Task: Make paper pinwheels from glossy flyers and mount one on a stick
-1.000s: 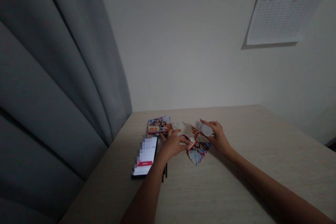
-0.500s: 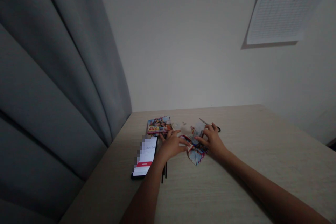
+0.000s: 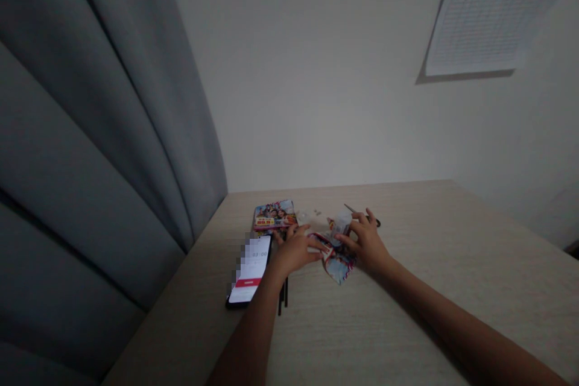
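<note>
A colourful printed paper (image 3: 340, 268), folded to a point at its near end, lies on the table between my hands. My left hand (image 3: 296, 251) rests with fingers spread, its fingertips on the paper's left edge. My right hand (image 3: 368, 242) has thumb and fingers closed on a small see-through plastic piece (image 3: 339, 227) held over the paper; its exact kind is unclear. Behind the right fingers lies a thin pointed metal tool (image 3: 351, 209) with a dark loop handle, probably scissors, partly covered by the hand.
A stack of printed cards or leaflets (image 3: 274, 215) lies beyond my left hand. A phone (image 3: 248, 271) with a lit timer screen is left of my left wrist. Two thin dark sticks (image 3: 286, 295) lie beside that wrist. Small bits (image 3: 317, 212) lie near the back. A grey curtain (image 3: 113, 132) hangs left.
The see-through piece has turned and tilted slightly in my right hand. The paper under it has shifted a little. My left hand stays almost where it was.
</note>
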`<state>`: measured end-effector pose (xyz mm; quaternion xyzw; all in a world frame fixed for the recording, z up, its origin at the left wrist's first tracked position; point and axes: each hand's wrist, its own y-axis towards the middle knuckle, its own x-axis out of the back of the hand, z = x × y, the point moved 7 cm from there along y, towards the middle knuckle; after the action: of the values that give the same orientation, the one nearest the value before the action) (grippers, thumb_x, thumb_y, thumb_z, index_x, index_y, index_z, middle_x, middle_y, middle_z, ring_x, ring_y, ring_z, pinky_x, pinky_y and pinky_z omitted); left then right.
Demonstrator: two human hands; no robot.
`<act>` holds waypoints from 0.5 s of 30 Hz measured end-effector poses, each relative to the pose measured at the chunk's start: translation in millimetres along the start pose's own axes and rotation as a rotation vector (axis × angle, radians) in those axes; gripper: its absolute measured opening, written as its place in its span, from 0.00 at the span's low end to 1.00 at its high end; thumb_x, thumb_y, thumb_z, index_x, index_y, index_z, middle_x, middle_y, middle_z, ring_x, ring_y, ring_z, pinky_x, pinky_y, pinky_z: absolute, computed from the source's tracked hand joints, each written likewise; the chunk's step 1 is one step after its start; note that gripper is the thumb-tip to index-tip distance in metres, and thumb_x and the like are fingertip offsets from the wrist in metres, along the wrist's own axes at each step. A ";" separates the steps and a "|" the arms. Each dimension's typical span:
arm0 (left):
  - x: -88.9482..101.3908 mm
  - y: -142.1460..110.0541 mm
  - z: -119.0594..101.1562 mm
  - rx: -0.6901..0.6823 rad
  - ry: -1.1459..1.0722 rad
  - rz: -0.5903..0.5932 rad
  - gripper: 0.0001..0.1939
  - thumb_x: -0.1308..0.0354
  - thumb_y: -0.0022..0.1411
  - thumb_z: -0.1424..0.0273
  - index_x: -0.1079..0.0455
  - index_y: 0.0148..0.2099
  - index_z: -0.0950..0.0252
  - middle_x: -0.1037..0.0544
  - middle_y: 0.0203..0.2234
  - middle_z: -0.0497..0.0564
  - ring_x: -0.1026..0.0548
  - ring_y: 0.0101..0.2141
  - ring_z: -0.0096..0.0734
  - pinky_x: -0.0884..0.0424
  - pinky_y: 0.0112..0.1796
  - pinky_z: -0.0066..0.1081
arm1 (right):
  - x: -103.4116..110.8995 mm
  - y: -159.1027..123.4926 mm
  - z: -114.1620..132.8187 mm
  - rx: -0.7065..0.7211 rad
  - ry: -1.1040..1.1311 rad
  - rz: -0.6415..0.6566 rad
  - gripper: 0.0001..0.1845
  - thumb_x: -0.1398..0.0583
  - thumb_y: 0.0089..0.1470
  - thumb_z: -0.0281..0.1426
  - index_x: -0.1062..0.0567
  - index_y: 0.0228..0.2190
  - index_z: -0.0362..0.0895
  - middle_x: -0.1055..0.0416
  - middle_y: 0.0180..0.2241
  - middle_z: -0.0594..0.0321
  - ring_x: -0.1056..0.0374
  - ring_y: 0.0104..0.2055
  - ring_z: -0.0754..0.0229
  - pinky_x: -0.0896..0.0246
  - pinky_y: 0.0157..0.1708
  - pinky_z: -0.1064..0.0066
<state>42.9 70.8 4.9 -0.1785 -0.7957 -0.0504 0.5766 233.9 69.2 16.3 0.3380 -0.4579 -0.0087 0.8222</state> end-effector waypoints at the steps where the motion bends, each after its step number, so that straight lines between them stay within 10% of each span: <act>1: -0.3 0.0 0.3 0.000 -0.003 0.002 0.14 0.36 0.58 0.54 0.24 0.48 0.34 0.42 0.68 0.44 0.54 0.68 0.60 0.72 0.55 0.76 | 1.2 -0.1 -0.5 -0.009 0.008 -0.018 0.13 0.39 0.60 0.43 0.24 0.33 0.47 0.27 0.40 0.56 0.34 0.53 0.48 0.63 0.65 0.38; 8: -1.4 1.1 1.8 -0.004 -0.012 0.002 0.14 0.36 0.58 0.54 0.24 0.48 0.33 0.41 0.68 0.44 0.55 0.68 0.60 0.72 0.54 0.77 | 0.1 -1.7 -8.0 -0.037 0.116 -0.050 0.12 0.38 0.59 0.44 0.22 0.34 0.49 0.27 0.41 0.57 0.34 0.52 0.47 0.62 0.65 0.38; 15: -3.2 2.4 2.7 -0.001 -0.013 0.004 0.14 0.37 0.58 0.54 0.24 0.48 0.33 0.42 0.68 0.45 0.55 0.68 0.59 0.71 0.54 0.77 | 7.9 -4.9 -29.8 -0.095 0.427 -0.165 0.27 0.40 0.59 0.37 0.32 0.59 0.50 0.32 0.55 0.51 0.37 0.56 0.48 0.42 0.57 0.51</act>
<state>42.1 73.1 0.7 -0.1805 -0.7989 -0.0485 0.5717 262.5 79.2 9.0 0.3296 -0.2436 -0.0256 0.9118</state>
